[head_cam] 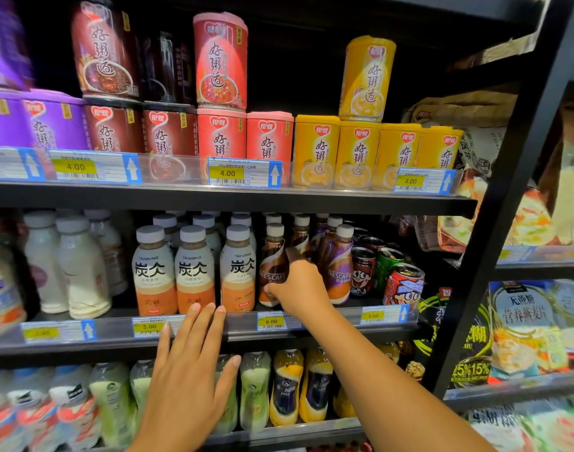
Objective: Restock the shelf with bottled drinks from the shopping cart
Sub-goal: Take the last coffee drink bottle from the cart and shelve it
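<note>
- The black shelf unit (233, 200) fills the view, three tiers showing, each with a clear price-tag strip along its front edge.
- Top tier: rows of porridge tubs (316, 151) in purple, dark red, pink and yellow, some stacked two high.
- Bottom tier: green-and-white and yellow-and-black bottles (285, 386), partly hidden behind the arms.
- Middle tier, left to right: white milk bottles (81, 269), three Tanbing latte bottles (194, 272) in front of further rows, Nescafe bottles, then small drink cans (404, 285).
- The left hand (187, 380) is raised in front of the middle tier's edge, fingers straight and spread, holding nothing (its fingertips reach the price strip below the latte bottles).
- The right hand (300, 288) curls round the lower body of a brown Nescafe bottle (272, 265), which stands upright at the front of the middle tier, just beside the rightmost latte bottle and with a purple-labelled Nescafe bottle (339, 265) on its other side.
</note>
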`<state>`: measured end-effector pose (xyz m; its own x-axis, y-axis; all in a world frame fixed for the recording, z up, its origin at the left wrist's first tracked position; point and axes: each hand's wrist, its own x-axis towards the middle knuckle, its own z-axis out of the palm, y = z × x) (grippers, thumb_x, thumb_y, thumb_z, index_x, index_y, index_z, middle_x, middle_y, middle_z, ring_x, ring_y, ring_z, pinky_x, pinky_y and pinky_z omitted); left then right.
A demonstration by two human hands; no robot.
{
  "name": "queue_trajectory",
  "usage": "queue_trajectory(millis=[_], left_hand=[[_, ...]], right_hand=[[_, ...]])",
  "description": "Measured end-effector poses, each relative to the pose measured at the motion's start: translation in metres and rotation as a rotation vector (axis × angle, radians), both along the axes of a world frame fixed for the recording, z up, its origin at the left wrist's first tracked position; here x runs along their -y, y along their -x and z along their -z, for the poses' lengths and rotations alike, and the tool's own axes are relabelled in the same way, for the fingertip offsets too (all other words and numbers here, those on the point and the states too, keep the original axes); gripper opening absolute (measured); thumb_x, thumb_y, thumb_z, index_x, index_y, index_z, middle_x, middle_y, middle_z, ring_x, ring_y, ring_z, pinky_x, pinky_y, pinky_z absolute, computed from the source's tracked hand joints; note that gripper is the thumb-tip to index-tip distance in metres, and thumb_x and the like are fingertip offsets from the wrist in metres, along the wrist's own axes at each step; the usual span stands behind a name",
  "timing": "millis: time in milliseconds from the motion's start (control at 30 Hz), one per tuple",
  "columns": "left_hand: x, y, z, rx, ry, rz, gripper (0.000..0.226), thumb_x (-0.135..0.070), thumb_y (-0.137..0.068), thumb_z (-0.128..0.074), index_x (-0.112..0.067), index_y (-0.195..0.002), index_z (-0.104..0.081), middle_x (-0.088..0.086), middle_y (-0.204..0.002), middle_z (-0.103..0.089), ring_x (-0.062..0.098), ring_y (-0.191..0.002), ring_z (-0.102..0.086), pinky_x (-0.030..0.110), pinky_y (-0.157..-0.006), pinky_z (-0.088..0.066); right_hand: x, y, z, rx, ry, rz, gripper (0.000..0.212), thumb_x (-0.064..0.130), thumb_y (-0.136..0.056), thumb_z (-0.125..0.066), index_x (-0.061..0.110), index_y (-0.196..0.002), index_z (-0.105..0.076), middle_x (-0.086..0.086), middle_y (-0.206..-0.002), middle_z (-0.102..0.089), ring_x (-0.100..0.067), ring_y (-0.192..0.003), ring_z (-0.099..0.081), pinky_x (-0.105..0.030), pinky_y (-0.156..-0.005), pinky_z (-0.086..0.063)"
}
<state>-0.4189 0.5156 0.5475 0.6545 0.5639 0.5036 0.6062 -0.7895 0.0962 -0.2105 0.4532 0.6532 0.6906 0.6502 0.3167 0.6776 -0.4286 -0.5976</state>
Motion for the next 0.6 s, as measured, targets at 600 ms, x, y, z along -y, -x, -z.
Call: queue_trajectory(millis=[600], left_hand=[[0.0006, 0.0014, -0.0013, 0.005, 0.009, 0.01, 0.075, -0.058, -0.097, -0.028, -0.023, -0.163, -0.019, -0.005, -0.168, -0.022, 0.015, -0.157, -0.008, 0.051, -0.124, -0.013]], right_hand=[[0.0015, 0.003, 0.0009, -0.011, 0.013, 0.005, 0.039, 0.041, -0.082, -0.084, 0.011, -0.094, -0.063, -0.004, -0.09, -0.065, -0.023, -0.085, -0.066, -0.043, -0.078, -0.062]])
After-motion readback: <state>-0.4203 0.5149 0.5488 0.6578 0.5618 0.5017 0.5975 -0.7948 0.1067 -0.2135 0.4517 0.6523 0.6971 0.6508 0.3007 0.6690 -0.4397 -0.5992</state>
